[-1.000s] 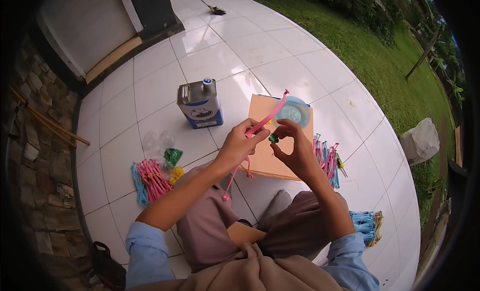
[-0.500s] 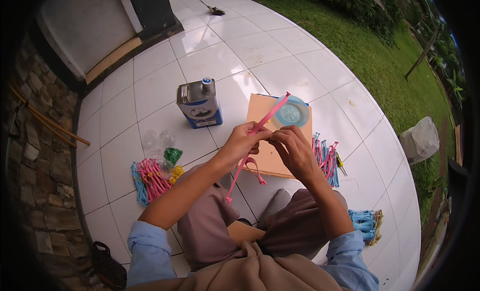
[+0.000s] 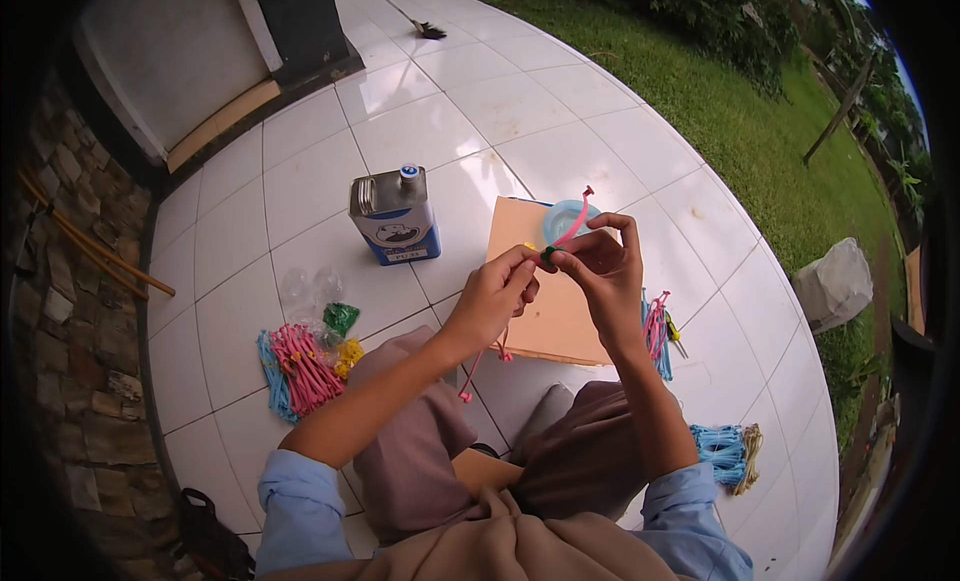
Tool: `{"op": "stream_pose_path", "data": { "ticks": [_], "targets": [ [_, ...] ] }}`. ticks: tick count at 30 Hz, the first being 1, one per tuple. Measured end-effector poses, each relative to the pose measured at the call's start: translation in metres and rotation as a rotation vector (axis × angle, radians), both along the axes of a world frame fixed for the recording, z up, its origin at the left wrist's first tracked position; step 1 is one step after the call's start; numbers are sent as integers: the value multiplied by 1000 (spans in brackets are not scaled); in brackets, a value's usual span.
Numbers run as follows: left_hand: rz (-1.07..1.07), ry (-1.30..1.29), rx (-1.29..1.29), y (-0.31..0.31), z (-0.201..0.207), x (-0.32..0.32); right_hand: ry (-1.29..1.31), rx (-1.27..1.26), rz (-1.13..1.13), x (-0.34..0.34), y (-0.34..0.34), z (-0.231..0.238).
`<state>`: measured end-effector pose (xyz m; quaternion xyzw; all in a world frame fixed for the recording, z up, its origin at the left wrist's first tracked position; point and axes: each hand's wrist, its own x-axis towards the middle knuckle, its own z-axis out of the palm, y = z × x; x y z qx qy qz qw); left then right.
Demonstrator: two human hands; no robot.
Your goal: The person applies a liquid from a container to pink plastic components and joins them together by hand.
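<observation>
Gripping the pink strap [image 3: 581, 217] in a closed left hand [image 3: 497, 291], right hand [image 3: 608, 269] pinching the green piece [image 3: 549, 259] by it, above the cardboard sheet [image 3: 555, 326]; strap looks light and bendy, maybe slick, so I'd hold it near that green piece

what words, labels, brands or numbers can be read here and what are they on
Metal can: lettering on its front, on a pale strip below a dark picture; I won't copy the wording.
Cap on the can: a blue-and-white mark, too small to read.
Pink strap, green piece, cardboard sheet: no readable text.
</observation>
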<state>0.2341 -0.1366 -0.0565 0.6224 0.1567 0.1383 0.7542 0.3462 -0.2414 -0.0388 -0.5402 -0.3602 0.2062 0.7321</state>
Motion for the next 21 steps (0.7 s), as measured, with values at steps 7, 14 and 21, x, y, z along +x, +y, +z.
{"op": "stream_pose_path", "data": {
  "ticks": [7,14,21],
  "targets": [
    [17,13,102,-1,4,-2,-29,-13,-29,0,2,-2],
    [28,96,389,-1,11,-6,-226,-128,-108,1,-1,-5],
    [-45,80,445,13,10,-12,-669,-209,-189,1,-1,-8]
  ]
}}
